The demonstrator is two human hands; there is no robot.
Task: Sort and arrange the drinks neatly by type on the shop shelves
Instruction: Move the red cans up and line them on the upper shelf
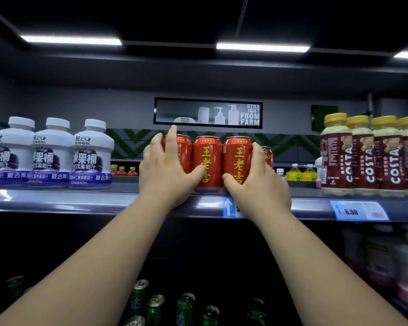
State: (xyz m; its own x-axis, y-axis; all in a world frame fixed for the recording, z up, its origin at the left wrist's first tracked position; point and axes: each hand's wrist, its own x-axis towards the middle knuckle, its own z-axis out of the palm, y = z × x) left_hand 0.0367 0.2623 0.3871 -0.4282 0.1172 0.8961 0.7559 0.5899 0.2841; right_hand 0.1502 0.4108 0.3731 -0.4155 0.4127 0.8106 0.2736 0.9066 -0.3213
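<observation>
On the shelf (80,203), three upright cans touch in a row: the left hand (165,170) curls round the left red can (184,149) from 9 o'clock, the right hand (262,182) round the right red can (237,156) from 3 o'clock, with the middle red can (207,158) between them.

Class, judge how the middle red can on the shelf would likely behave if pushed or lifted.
The middle red can looks like rigid metal, so it probably keeps its shape when gripped. Upright on the smooth shelf, it would likely slide rather than tip. On its round side it may roll.
</observation>
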